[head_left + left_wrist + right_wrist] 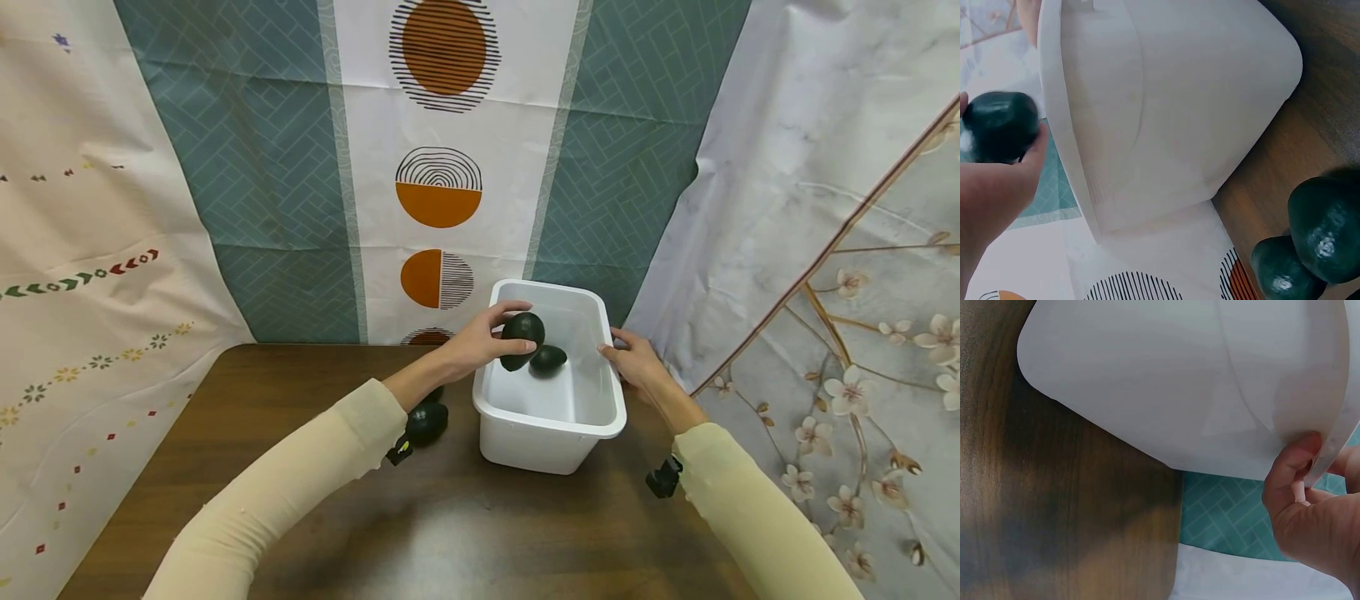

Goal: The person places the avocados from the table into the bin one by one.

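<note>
Teal and white cloth fills the upper middle of the head view. A brown table spans the lower frame. A white bin stands on it, right of centre. The right hand pinches the bin's right edge between thumb and fingers, its grip nearly closed. The left hand has its grip curled round one avocado, above the bin's left side. A second avocado lies inside; more avocados rest left of the bin, partly hidden.
</note>
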The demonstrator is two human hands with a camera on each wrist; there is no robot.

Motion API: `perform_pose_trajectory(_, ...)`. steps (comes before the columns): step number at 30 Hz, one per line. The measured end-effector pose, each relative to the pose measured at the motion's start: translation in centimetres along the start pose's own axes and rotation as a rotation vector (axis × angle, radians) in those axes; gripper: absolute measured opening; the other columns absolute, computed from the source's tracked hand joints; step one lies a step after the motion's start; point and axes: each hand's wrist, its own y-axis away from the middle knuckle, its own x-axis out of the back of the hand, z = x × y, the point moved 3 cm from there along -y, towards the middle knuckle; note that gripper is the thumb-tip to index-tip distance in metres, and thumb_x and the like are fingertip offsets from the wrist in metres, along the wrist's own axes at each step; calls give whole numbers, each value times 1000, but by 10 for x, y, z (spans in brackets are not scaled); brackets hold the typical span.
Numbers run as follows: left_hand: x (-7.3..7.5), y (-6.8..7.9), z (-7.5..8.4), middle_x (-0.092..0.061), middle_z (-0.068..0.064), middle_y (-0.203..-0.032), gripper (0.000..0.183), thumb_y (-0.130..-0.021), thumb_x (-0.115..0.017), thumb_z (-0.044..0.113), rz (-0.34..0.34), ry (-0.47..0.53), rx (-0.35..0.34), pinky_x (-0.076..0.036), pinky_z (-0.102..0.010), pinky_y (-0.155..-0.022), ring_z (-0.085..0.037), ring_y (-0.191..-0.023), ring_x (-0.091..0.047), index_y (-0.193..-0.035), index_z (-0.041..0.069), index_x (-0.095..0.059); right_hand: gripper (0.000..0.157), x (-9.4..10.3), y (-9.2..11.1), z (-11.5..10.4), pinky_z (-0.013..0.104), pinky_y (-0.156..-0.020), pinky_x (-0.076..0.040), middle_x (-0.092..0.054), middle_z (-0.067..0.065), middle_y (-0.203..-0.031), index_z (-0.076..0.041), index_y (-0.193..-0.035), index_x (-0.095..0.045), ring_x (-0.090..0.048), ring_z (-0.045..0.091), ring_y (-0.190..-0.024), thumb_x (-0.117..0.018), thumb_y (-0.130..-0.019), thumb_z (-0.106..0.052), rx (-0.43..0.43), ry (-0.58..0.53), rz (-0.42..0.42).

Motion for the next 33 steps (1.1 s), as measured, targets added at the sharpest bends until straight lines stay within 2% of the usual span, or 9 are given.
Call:
perform_pose_trajectory(5,2,0,-2,-53,-14,-149,68,-96,-79,15,7,-62,-13,-52,-45,-108,-31,-128,-60,-157,18,-48,66,0,-1,0,55,-93,-58,-44,34,-155,-9,-170,-20,-53,52,-135,-51,-112,-18,3,2,-3)
perform_pose_trajectory(13,2,0,2,-56,-15,-148,67,-99,-75,9,-15,17,-64,-49,-44,-111,-35,-140,-55,-158,13,-44,66,-1,-1,1,57,-96,-57,-43,34,-156,-8,-170,-20,-52,52,-136,-51,-112,-18,6,4,-5)
perform_pose_trajectory(17,2,2,4,-58,-12,-147,65,-99,-76,11,-18,-8,-72,-50,-43,-111,-33,-139,-56,-157,14,-46,66,-1,-1,2,58,-99,-55,-42,33,-157,-9,-170,-20,-52,51,-137,-52,-112,-18,2,2,-4)
perform_pose_trajectory(23,2,3,3,-58,-12,-148,65,-98,-78,13,-35,-46,-82,-50,-43,-110,-29,-137,-58,-156,16,-47,65,1,-1,4,57,-96,-57,-43,33,-156,-9,-169,-23,-54,51,-136,-52,-112,-18,12,9,3)
perform_pose_trajectory(28,8,7,4,-57,-9,-149,66,-98,-78,15,-44,-56,-70,-50,-44,-111,-26,-138,-57,-156,17,-47,65,2,1,4,57,-94,-58,-42,33,-157,-9,-169,-23,-54,51,-136,-52,-113,-21,12,18,6)
perform_pose_trajectory(33,17,11,4,-56,-8,-149,66,-99,-77,16,-35,-86,-67,-49,-48,-111,-31,-140,-55,-157,17,-46,67,1,2,1,55,-94,-58,-42,33,-158,-11,-170,-19,-53,52,-136,-52,-113,-21,12,17,-1)
